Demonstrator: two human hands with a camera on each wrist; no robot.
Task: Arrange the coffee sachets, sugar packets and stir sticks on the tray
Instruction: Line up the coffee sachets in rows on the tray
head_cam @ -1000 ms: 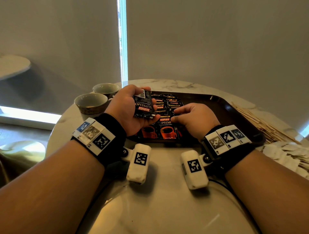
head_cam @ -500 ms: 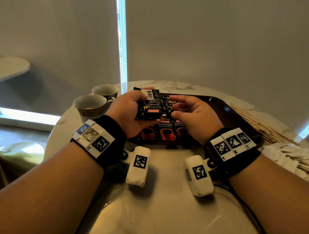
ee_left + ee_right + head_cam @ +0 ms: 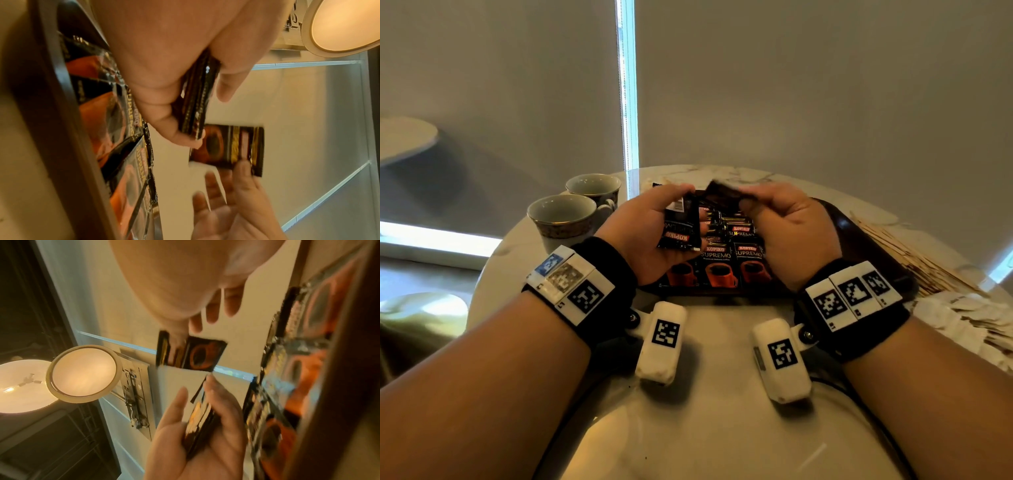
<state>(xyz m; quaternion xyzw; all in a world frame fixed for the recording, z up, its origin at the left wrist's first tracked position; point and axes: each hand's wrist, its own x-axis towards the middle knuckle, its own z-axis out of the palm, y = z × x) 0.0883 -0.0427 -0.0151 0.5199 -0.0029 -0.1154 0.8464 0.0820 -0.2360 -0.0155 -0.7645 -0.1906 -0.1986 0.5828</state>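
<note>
On your far left, two cups point(image 3: 563, 219) stand on the marble table point(image 3: 705, 428), just beside the tray's left end. Your left hand point(image 3: 650, 233) is raised above the tray point(image 3: 866, 246), thumb and curled fingers gripping a small stack of coffee sachets point(image 3: 681, 226) by its edges. Below and between your hands, more sachets on the tray point(image 3: 722, 260) lie face up in overlapping rows. Your right hand point(image 3: 787, 222) pinches a single sachet point(image 3: 724, 193) between thumb and fingertips, holding it in the air close to the stack; the other fingers are loosely spread. To the right of the tray, stir sticks point(image 3: 907, 253) lie in a heap on the table, and sugar packets point(image 3: 962, 322) are piled nearer to you.
</note>
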